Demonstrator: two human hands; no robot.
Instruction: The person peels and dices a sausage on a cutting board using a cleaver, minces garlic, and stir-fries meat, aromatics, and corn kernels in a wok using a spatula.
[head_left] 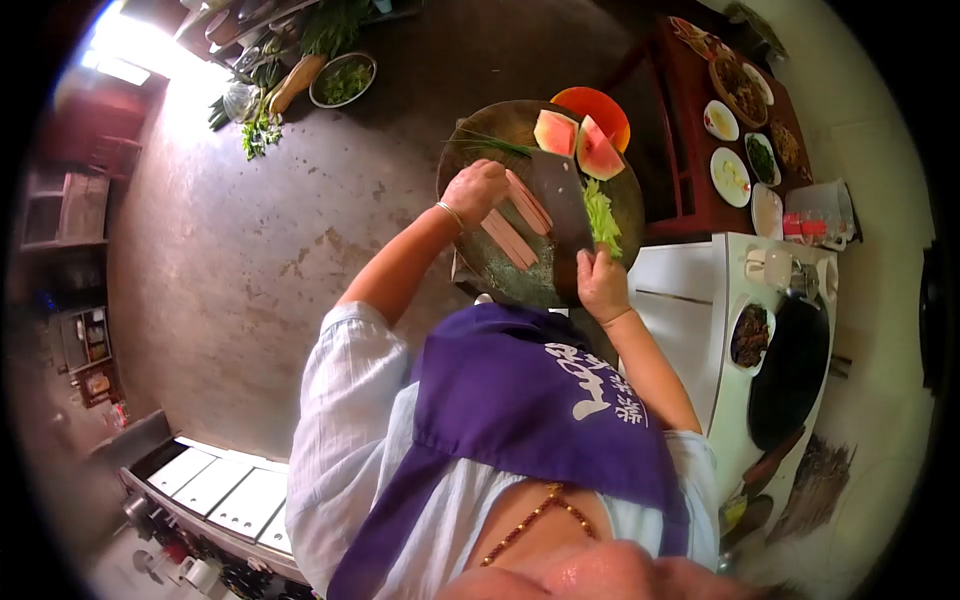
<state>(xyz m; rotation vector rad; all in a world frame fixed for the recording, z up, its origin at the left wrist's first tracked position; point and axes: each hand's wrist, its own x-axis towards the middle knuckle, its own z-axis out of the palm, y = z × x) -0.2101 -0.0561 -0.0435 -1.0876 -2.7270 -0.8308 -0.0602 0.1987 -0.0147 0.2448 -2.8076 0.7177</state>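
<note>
A round wooden chopping board (480, 270) lies in front of me. My right hand (603, 285) is closed round the handle of a broad cleaver (562, 205), whose blade lies over the board. My left hand (475, 190) is closed, its fingers at the upper end of some long pink ham sausage strips (529, 203). A second group of ham sausage strips (509, 239) rests nearer to me. Thin green scallions (495, 143) lie at the far left of the board. Sliced pale green vegetable (600, 215) sits right of the blade, below two watermelon pieces (599, 150).
An orange bowl (610, 105) stands behind the watermelon. Dishes of food fill the wooden table (685, 150) at the right. Nearer is a white stove counter (730, 300) with a dark wok (790, 375). A metal bowl of greens (343, 80) and other vegetables are on the floor.
</note>
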